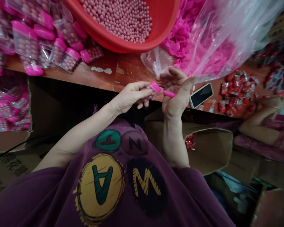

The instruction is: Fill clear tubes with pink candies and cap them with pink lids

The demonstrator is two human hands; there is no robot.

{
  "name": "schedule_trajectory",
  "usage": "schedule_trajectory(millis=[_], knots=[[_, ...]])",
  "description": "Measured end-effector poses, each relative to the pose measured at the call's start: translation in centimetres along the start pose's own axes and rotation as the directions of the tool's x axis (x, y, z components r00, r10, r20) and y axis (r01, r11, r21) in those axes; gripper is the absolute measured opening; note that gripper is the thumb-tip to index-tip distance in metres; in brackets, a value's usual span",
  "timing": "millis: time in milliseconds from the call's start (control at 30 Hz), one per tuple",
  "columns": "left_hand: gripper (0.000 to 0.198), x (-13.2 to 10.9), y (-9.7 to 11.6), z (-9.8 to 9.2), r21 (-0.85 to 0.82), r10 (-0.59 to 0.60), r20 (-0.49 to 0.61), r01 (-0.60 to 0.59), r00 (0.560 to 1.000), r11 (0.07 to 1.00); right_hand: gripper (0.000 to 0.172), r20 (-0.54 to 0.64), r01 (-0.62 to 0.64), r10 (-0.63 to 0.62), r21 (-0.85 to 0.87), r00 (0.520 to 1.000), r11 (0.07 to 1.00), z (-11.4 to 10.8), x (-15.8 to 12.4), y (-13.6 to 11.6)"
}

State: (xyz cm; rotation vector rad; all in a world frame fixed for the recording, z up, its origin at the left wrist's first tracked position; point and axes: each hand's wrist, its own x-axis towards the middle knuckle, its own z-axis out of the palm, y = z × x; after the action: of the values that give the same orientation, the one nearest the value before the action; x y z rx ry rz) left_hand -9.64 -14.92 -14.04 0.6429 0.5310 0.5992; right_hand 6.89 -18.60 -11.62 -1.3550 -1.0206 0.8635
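My left hand (133, 97) is closed around a small clear bottle (146, 97) of pink beads with a bright pink top (155, 87). Its fingers partly cover the bottle. Just to the right, my right hand (176, 94) has its palm turned up and fingers spread. A narrow pink plastic piece (168, 94) lies against that palm and points toward the bottle; whether the two pieces join I cannot tell. Above both hands stands a red basin (130, 47) with round pink beads (123, 19). A heap of pink plastic caps (180, 41) lies beside it.
Filled pink-topped bottles (26, 41) pile up at the left, with more in a carton (29, 126) below. A clear plastic bag (208, 53), a phone (201, 95) and red wrapped packets (238, 91) lie rightward. Another person's arm (262, 126) rests at the far right.
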Motion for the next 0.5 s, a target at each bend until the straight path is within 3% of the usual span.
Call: schedule_trajectory(millis=[100, 200, 333, 500], knots=[[0.034, -0.4, 0.3, 0.0, 0.047, 0.008, -0.037, -0.006, 0.999, 0.999, 0.072, 0.094, -0.200, 0.189, 0.119, 0.977, 0.973, 0.8, 0.9, -0.4], [0.030, -0.7, 0.2, 0.3, 0.123, -0.020, -0.020, 0.022, 1.000, 0.992, 0.086, 0.173, -0.357, 0.342, 0.062, 0.924, 0.932, 0.9, 1.8, 0.4], [0.024, -0.9, -0.4, 0.9, 0.187, -0.024, -0.012, 0.026, 1.000, 0.982, 0.086, 0.287, -0.414, 0.427, -0.109, 0.857, 0.904, 0.9, 1.9, 2.3], [0.015, -1.3, -1.0, 1.2, 0.249, -0.017, -0.053, 0.030, 0.998, 0.968, 0.090, 0.403, -0.481, 0.476, -0.097, 0.782, 0.872, 1.1, 0.7, 2.5]])
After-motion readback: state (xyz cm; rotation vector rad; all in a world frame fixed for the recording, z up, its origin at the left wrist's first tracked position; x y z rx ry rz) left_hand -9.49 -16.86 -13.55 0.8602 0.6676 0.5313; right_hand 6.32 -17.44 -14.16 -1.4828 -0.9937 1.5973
